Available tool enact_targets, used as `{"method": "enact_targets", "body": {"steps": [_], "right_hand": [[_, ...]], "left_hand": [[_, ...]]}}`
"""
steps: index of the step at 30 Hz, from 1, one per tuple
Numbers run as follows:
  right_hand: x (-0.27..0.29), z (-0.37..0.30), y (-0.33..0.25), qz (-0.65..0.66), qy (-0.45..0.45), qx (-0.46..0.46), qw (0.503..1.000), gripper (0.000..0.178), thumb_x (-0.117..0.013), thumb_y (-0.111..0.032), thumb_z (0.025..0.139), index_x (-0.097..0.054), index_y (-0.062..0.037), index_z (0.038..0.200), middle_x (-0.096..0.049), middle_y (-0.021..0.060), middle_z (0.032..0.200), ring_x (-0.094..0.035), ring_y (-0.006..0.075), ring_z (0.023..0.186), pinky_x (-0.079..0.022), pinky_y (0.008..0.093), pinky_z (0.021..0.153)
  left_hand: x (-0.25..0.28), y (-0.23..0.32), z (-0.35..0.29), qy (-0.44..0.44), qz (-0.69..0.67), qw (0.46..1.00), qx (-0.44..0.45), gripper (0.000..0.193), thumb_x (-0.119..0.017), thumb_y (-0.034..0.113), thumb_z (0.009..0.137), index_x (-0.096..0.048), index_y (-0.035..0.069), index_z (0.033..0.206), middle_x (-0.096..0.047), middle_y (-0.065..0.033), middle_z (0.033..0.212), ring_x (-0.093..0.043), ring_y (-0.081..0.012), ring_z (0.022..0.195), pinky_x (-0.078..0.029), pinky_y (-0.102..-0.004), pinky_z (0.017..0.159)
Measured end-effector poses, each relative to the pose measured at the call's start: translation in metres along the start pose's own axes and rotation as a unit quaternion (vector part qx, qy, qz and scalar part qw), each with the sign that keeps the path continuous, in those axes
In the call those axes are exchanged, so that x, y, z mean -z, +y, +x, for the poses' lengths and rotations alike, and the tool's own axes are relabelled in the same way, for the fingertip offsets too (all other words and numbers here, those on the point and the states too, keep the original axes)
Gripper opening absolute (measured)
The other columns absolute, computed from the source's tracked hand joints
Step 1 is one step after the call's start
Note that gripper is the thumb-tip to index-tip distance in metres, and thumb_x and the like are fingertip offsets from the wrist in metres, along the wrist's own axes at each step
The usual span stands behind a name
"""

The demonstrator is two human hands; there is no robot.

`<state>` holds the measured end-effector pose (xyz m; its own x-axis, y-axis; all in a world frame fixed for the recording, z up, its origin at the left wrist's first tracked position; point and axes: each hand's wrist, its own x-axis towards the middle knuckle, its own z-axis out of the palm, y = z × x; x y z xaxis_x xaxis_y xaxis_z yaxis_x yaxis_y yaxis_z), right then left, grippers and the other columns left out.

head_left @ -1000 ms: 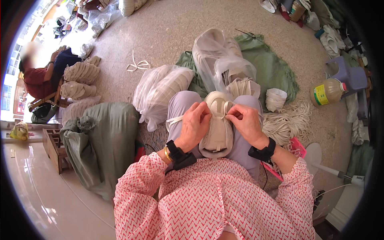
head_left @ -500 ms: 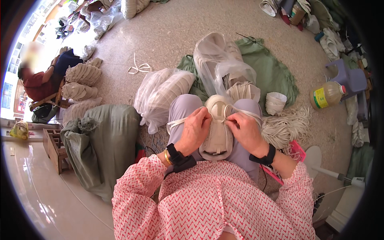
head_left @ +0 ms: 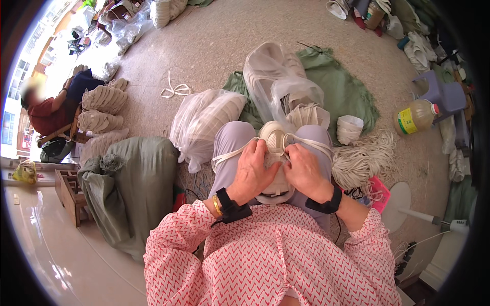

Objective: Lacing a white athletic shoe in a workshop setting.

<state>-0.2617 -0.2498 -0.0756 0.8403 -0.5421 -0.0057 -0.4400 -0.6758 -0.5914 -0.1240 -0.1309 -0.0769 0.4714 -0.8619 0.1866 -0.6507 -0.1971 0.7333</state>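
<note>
A cream shoe (head_left: pixel 274 136) with a mesh toe lies between my knees, toe pointing away from me and heel toward my lap. White shoelace (head_left: pixel 312 143) comes out of both its sides and trails over each knee. My left hand (head_left: pixel 253 171) grips the shoe's left side, its thumb pointing in over the middle. Against the right side, my right hand (head_left: pixel 305 172) is closed with its fingers curled at the edge near the lace. The hands cover much of the shoe's middle. Both wrists wear black straps.
Ahead lie clear bags of stacked shoe parts (head_left: pixel 206 120) on green cloth (head_left: pixel 339 84). To the right are a heap of white laces (head_left: pixel 365 160), a pink tray (head_left: pixel 380 194) and a plastic jug (head_left: pixel 416 120). A green sack (head_left: pixel 138 188) stands left; a person (head_left: pixel 48 115) sits farther off.
My hands have gone from pinching the lace at the shoe's front to lying along its sides, thumbs turned inward. The view has shifted slightly.
</note>
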Motion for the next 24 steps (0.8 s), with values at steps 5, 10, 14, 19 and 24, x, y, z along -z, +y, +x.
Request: {"method": "enact_targets", "body": {"steps": [5, 10, 14, 19, 24], "right_hand": [[0.002, -0.002, 0.007, 0.035, 0.025, 0.027, 0.999, 0.023, -0.064, 0.0, 0.084, -0.064, 0.0028, 0.107, -0.066, 0.0226, 0.101, -0.065, 0.044, 0.096, -0.052, 0.0512, 0.082], [0.009, -0.002, 0.01, 0.097, 0.043, 0.03, 0.994, 0.017, -0.06, 0.005, 0.084, -0.065, 0.0062, 0.1, -0.068, 0.0252, 0.096, -0.066, 0.0452, 0.091, -0.052, 0.0513, 0.079], [0.011, -0.004, 0.008, 0.095, 0.057, 0.039, 0.993, 0.017, -0.059, 0.006, 0.084, -0.065, 0.0071, 0.1, -0.069, 0.0251, 0.096, -0.066, 0.0456, 0.09, -0.052, 0.0509, 0.079], [0.011, -0.005, 0.006, 0.148, 0.056, -0.01, 0.987, 0.013, -0.067, 0.004, 0.086, -0.069, 0.0055, 0.098, -0.072, 0.0219, 0.092, -0.071, 0.0404, 0.086, -0.055, 0.0438, 0.075], [0.01, -0.003, 0.012, 0.185, 0.072, -0.005, 0.98, 0.012, -0.071, -0.001, 0.085, -0.071, 0.0039, 0.095, -0.073, 0.0205, 0.088, -0.071, 0.039, 0.08, -0.055, 0.0438, 0.071]], "left_hand": [[-0.009, 0.001, 0.002, 0.019, 0.033, 0.999, -0.011, 0.045, -0.083, 0.019, 0.079, -0.05, -0.001, 0.101, -0.054, -0.0171, 0.095, -0.057, -0.0373, 0.091, -0.048, -0.0463, 0.078], [-0.015, 0.002, 0.002, 0.025, 0.027, 0.999, -0.017, 0.044, -0.082, 0.017, 0.079, -0.049, -0.002, 0.102, -0.053, -0.0184, 0.097, -0.056, -0.0393, 0.092, -0.047, -0.0476, 0.08], [-0.017, 0.001, 0.003, 0.023, 0.029, 0.999, -0.021, 0.044, -0.081, 0.015, 0.079, -0.048, -0.002, 0.102, -0.053, -0.0187, 0.097, -0.055, -0.0397, 0.092, -0.047, -0.0476, 0.079], [-0.018, 0.001, 0.002, 0.04, 0.026, 0.999, -0.017, 0.044, -0.082, 0.013, 0.078, -0.048, -0.001, 0.101, -0.053, -0.0179, 0.094, -0.056, -0.0397, 0.091, -0.047, -0.0474, 0.079], [-0.018, 0.0, 0.002, 0.041, 0.012, 0.999, -0.013, 0.045, -0.082, 0.014, 0.077, -0.047, 0.0, 0.101, -0.053, -0.0173, 0.092, -0.055, -0.0391, 0.089, -0.046, -0.0468, 0.077]]}}
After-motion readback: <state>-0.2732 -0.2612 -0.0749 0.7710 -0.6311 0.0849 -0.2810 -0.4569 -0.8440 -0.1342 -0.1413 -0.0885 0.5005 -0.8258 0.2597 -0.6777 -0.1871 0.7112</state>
